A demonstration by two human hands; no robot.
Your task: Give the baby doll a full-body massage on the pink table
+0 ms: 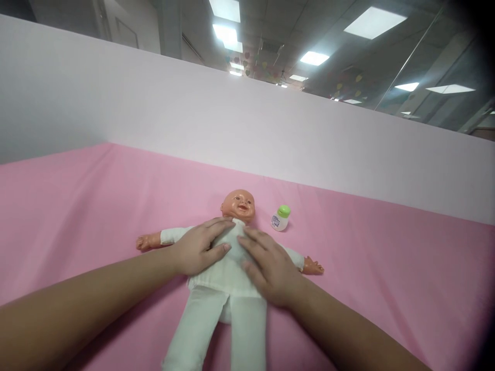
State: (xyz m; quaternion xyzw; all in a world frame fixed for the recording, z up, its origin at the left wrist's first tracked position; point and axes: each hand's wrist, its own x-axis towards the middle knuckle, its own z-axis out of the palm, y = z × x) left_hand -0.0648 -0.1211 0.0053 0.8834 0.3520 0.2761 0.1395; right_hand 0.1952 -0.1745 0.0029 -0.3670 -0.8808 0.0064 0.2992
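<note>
Baby doll (232, 269) lies on its back on the pink sheet (386, 268), in front of the white wall (251, 123). The lower ends of its two legs are cut off by the bottom edge, and part of its chest and upper arms is hidden under the hands. The left hand (203, 245) and the right hand (273, 268) both rest on the white top with fingers extended, the right ones a little bent; neither hand is grasping. The right hand is slightly blurred. I count one doll, two hands and one small bottle (280, 220) with one green cap, standing near the doll's head; its label is too small to read.
</note>
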